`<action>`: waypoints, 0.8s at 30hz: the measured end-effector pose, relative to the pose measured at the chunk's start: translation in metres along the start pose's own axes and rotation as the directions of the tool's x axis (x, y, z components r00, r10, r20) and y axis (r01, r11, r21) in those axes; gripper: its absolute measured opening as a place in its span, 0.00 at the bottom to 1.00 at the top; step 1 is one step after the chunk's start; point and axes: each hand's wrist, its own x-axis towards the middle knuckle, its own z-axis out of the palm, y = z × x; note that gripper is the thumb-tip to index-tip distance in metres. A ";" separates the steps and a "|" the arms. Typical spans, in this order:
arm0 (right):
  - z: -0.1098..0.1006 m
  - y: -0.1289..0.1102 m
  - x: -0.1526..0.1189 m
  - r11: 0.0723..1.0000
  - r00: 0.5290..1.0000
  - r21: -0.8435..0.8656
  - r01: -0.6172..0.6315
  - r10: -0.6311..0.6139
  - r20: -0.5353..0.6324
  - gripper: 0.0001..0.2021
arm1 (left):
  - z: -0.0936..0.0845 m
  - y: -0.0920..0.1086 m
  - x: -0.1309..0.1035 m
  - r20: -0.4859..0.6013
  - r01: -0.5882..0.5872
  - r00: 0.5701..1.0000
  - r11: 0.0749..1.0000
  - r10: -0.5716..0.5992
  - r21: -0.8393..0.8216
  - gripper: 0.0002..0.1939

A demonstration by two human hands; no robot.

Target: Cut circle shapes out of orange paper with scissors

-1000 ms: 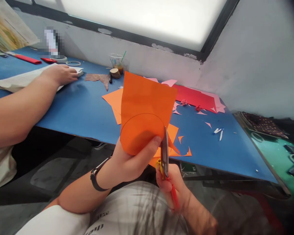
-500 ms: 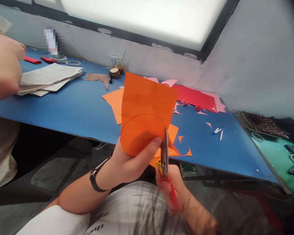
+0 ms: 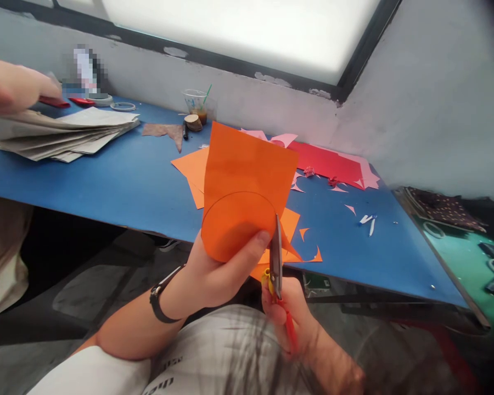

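Note:
Pinched in my left hand is a sheet of orange paper, held up above the table's front edge. A large circle is drawn on its lower part, and my thumb presses on the circle's lower right. My right hand grips a pair of scissors with red and yellow handles. The blades point upward along the circle's right edge and look nearly closed on the paper. A cut strip of orange paper hangs off to the right of the blades.
On the blue table lie more orange sheets, orange and pink scraps, red paper and a pen compass. A plastic cup stands by the wall. At left, another person's hand is over stacked grey sheets.
The other person's hand has moved over the grey stack, whose sheets are now spread farther left. My hands, the scissors and the orange paper have barely shifted.

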 end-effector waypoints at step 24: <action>-0.003 -0.006 0.005 0.997 0.998 -0.057 0.056 -0.055 0.010 0.44 | -0.001 -0.001 0.000 -0.063 0.001 0.998 1.000 -0.001 -0.014 0.08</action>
